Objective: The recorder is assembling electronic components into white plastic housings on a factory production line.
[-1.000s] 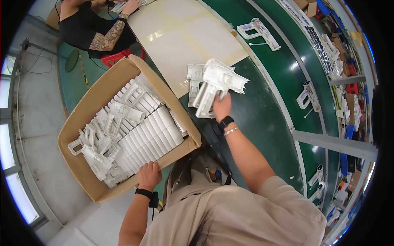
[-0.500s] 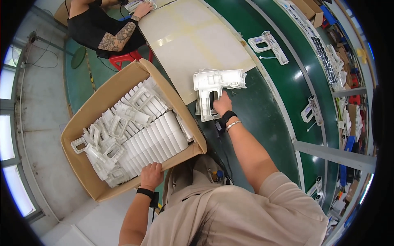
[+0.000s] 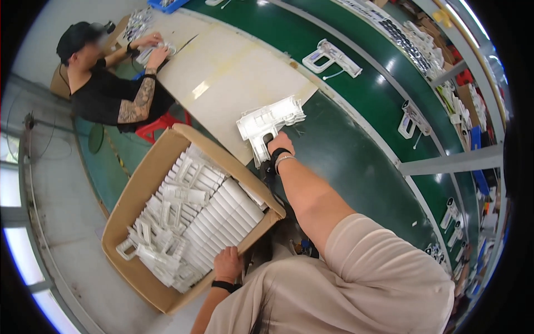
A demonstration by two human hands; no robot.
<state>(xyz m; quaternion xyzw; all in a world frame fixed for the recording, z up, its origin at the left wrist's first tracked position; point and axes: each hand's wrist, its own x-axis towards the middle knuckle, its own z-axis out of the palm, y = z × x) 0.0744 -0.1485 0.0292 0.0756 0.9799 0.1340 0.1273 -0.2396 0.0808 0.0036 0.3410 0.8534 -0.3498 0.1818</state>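
Observation:
My right hand [image 3: 281,146] is closed on the handle of a white plastic gun-shaped shell [image 3: 271,119] at the corner of the pale board, where it meets the green bench. More than one shell seems stacked there, but the overlap hides how many. My left hand [image 3: 227,263] has its fingers bent over the near rim of a large cardboard box [image 3: 147,290]. Inside the box, white plastic shells [image 3: 225,209] stand in tight rows, and several looser shells [image 3: 181,195] lie tilted on top toward the left.
A pale board [image 3: 222,67] covers the far part of the green bench [image 3: 345,167]. Across it, a person [image 3: 119,94] in black handles a white part. Rightward runs a green conveyor [image 3: 384,94] carrying gun-shaped assemblies [image 3: 332,58]. A grey metal bar [image 3: 453,162] juts over it.
My view has swung, bringing more of the person across the bench into sight. The white shell now sits more slanted, its right end raised. My left hand stays on the box rim.

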